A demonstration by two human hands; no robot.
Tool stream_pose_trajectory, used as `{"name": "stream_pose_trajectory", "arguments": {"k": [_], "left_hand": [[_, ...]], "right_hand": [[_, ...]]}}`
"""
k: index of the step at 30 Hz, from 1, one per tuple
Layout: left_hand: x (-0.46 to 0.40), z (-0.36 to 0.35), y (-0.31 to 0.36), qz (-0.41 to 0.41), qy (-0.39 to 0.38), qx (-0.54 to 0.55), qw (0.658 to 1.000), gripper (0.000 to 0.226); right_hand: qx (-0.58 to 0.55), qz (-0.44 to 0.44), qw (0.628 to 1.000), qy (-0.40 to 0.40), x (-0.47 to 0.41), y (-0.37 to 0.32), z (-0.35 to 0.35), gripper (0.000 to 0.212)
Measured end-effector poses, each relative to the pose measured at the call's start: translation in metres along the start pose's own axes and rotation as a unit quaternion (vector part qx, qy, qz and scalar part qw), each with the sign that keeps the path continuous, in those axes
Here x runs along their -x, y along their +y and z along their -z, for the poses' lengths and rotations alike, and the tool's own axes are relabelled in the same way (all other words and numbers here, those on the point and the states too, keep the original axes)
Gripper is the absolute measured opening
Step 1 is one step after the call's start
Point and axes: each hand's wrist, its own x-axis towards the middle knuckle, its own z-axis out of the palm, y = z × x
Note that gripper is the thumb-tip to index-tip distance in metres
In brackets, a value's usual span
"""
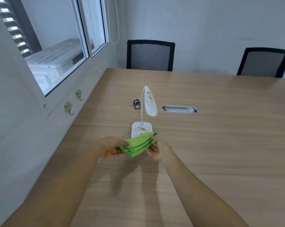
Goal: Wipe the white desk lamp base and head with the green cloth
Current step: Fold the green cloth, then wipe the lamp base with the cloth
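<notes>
The left hand [111, 147] and right hand [158, 149] each pinch an end of the folded green cloth [137, 144], holding it above the wooden table [204, 145], just in front of the white desk lamp's base [141, 128]; brown crumbs dot the base and the lamp head [150, 101]

One wooden table [204, 145] carries one white desk lamp [148, 105], one small metal clip-like object [136, 104] and one oval metal cable tray [179, 109]. Two black mesh chairs [150, 55] [264, 62] stand behind it. Two hands [111, 147] [159, 149] share one folded green cloth [137, 144]. Two flower-shaped hooks [68, 106] [78, 94] sit below one window [56, 46].
</notes>
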Motion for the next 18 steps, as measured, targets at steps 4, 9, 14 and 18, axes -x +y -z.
{"name": "stream_pose_trajectory", "arguments": {"k": [4,9,14,18], "left_hand": [[0.002,-0.015,-0.004,-0.007,-0.024,0.005,1.0,0.013],[-0.004,-0.019,-0.008,-0.018,-0.055,-0.017,0.998,0.016],[-0.027,-0.009,-0.014,-0.113,0.053,-0.23,0.965,0.041],[-0.044,0.0,-0.027,-0.231,0.174,-0.526,0.8,0.079]], "right_hand": [[-0.001,-0.013,1.0,-0.019,0.006,0.01,-0.003,0.04],[0.08,0.013,0.995,-0.057,0.007,0.012,-0.009,0.033],[0.334,0.18,0.92,0.101,0.001,-0.023,0.004,0.036],[0.572,0.294,0.753,0.139,0.002,-0.049,0.019,0.034]]}}
